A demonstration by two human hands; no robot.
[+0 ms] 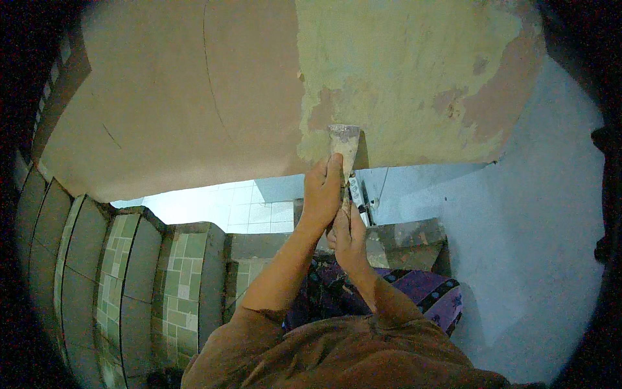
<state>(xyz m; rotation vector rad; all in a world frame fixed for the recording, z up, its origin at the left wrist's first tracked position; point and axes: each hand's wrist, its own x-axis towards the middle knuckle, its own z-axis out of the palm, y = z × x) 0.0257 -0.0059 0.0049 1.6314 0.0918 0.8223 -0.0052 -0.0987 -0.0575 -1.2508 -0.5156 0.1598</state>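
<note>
Scraper [345,139] in 2 hands [322,194]

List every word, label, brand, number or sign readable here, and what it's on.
None can be read.
Scraper: no lettering shows; its handle is mostly hidden by the fingers.
Pale strip beyond the hands: dark marks, too small and blurred to tell whether they are text.
Wall: only thin dark lines and patches, no writing.
Stair tiles: block pattern only.
</note>
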